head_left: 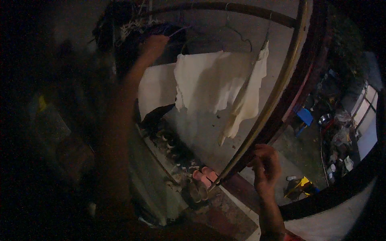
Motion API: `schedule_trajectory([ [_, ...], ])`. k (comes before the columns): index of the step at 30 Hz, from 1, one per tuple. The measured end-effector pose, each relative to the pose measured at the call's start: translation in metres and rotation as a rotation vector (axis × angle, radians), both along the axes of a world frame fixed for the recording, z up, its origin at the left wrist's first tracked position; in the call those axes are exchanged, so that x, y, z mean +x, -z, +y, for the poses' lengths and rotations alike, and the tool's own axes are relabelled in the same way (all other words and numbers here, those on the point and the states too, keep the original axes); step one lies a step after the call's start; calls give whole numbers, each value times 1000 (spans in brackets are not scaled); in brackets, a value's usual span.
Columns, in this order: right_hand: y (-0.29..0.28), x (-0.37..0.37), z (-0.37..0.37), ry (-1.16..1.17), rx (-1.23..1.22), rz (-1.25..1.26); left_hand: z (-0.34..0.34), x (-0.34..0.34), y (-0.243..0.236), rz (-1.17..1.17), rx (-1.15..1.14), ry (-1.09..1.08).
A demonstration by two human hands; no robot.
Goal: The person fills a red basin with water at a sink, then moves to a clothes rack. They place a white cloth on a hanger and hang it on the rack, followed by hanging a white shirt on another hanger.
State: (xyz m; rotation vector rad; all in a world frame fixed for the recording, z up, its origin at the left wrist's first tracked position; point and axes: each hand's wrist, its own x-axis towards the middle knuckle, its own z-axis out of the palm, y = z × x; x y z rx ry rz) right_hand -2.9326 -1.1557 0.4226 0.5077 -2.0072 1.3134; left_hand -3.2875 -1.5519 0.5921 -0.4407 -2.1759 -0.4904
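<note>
My left arm reaches up toward the far left. My left hand point(156, 43) is closed in the dark; a thin purplish strip shows beside its fingers, but what it grips is unclear. Near the hand is a dark heap with pale, stringy bits point(138, 28). At the lower right, my right hand point(266, 164) has its fingers curled together beside the wooden door frame point(277, 94); anything inside them is hidden. Between the hands, a white cloth point(217, 76) hangs spread out. A second, narrow white cloth point(247, 104) droops near the frame.
A wooden rail point(225, 6) with wire hangers point(239, 34) crosses the top. Pink slippers point(205, 176) and other footwear point(195, 190) lie low down. Beyond the frame are a blue stool point(304, 116), a yellow and black object point(301, 188), a metal bowl point(325, 119) and clutter.
</note>
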Motion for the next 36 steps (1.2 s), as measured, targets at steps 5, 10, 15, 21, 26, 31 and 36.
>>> schedule_trajectory([
  [5,12,0,1,30,-27,-74,21,26,7,385,-120,-349],
  [10,15,-4,-3,-18,-49,-141,106,96,-2,-131,101,253],
  [15,17,8,-1,-93,-56,-80,129,127,-16,-309,107,462],
  [21,33,13,1,11,26,-44,164,137,-36,-362,-126,480],
  [26,28,13,-6,14,74,-81,171,146,-34,-518,-50,320],
  [31,32,16,-9,-6,58,-106,154,141,-20,-302,-39,404],
  [36,47,14,-6,-78,30,-136,150,121,1,-18,-86,477],
])
